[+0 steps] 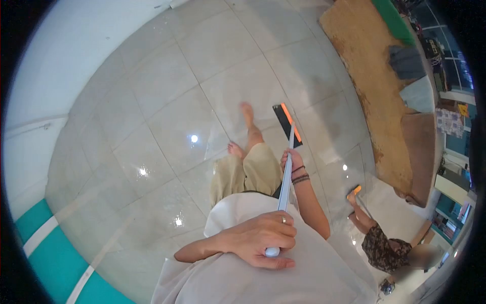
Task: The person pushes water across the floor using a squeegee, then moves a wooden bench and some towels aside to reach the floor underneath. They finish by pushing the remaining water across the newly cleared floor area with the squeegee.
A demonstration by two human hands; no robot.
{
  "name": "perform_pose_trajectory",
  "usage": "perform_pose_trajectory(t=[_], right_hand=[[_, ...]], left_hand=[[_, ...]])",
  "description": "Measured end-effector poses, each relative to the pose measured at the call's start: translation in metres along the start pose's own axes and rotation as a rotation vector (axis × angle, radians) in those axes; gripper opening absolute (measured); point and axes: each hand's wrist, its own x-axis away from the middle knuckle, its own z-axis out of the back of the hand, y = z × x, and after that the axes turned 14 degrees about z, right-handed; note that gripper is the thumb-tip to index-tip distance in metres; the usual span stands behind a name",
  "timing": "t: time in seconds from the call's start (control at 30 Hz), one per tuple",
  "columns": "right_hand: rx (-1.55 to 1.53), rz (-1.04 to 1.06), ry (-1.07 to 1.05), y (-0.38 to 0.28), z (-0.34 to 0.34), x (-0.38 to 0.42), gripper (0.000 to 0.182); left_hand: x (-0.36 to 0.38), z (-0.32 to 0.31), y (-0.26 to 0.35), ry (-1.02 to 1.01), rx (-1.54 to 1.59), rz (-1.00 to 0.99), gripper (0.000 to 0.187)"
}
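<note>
A floor squeegee with a long pale handle slants away from my body. Around the handle's near end, in front of my shirt, wraps my left hand, closed, with a ring on one finger; the rounded handle tip shows beside the thumb. Further down the handle, my right hand is closed on it, bracelets at the wrist. The black and orange squeegee head is at the tiled floor, to the right of my bare feet.
Shiny tiles reflect lights. A brown wooden platform runs along the right, with cloths and other items beyond it. Another person in patterned shorts stands at lower right near an orange-ended tool. A white wall with green stripes bounds the left.
</note>
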Motion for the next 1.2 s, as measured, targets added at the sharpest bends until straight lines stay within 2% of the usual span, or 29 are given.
perform_pose_trajectory(t=[0.17,0.23,0.5,0.63,0.77,0.97,1.03,1.07,1.1,1.13,1.17,1.2], right_hand=[[0.020,0.045,0.006,-0.002,-0.011,0.009,0.018],[0.114,0.115,-0.015,0.003,-0.011,0.003,0.018],[-0.026,-0.007,0.032,-0.002,0.001,-0.006,0.012],[0.038,0.067,0.071,0.000,-0.014,0.006,0.013],[0.102,0.062,-0.028,-0.004,-0.026,0.006,0.018],[0.277,0.136,0.105,0.016,-0.047,0.002,0.021],[0.312,0.212,0.154,0.025,-0.053,0.011,0.019],[0.203,0.192,0.222,0.028,-0.059,0.015,0.014],[0.203,0.191,0.227,0.028,-0.065,0.020,0.014],[0.233,0.236,0.253,0.023,-0.071,0.024,0.013],[0.265,0.279,0.276,0.016,-0.075,0.023,0.012],[0.256,0.285,0.282,0.008,-0.068,0.009,0.014]], left_hand=[[0.008,-0.001,-0.003,0.037,-0.036,-0.030,0.026],[0.013,0.000,-0.008,0.066,0.060,-0.038,0.026],[0.001,-0.001,-0.013,0.039,0.041,-0.034,0.026],[0.004,0.007,-0.009,-0.005,0.022,-0.025,0.026],[0.012,0.010,-0.009,0.061,0.033,-0.012,0.027],[0.046,0.022,-0.012,0.068,0.078,-0.108,0.023],[0.066,0.029,-0.006,-0.002,0.110,-0.059,0.017],[0.074,0.030,-0.003,0.009,0.124,-0.066,0.016],[0.080,0.034,0.000,0.018,0.135,-0.076,0.017],[0.086,0.037,-0.005,-0.066,0.127,-0.057,0.029],[0.083,0.034,-0.009,-0.062,0.129,-0.058,0.029],[0.078,0.030,-0.011,0.033,0.253,-0.019,0.035]])
